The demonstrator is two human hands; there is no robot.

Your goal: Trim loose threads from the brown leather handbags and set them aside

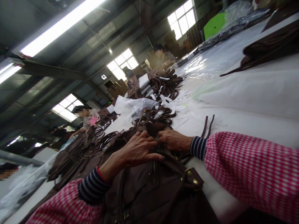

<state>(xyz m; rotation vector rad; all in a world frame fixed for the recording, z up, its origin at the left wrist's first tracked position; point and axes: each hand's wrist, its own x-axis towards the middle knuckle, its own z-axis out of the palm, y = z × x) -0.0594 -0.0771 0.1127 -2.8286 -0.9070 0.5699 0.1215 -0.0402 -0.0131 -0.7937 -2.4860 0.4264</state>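
Observation:
A dark brown handbag (144,186) with brass-coloured fittings lies in front of me, its top toward the far side. My left hand (136,147) rests across the bag's top edge, its fingers bent over the material and its thumb stretched along the near side. Close beside it, my right hand (175,140) is closed at the bag's opening, with the fingertips hidden in the dark material. A strap tab with round studs (192,179) sits at the bag's right corner. One long handle (120,193) lies over its front.
More brown bags (77,152) are piled to the left. Beyond my hands lie heaped handles (163,85) and white wrapping (133,105). Clear plastic sheeting (201,62) covers part of the white table (233,105). Brown pieces (268,46) lie at right. Several people work along the far side.

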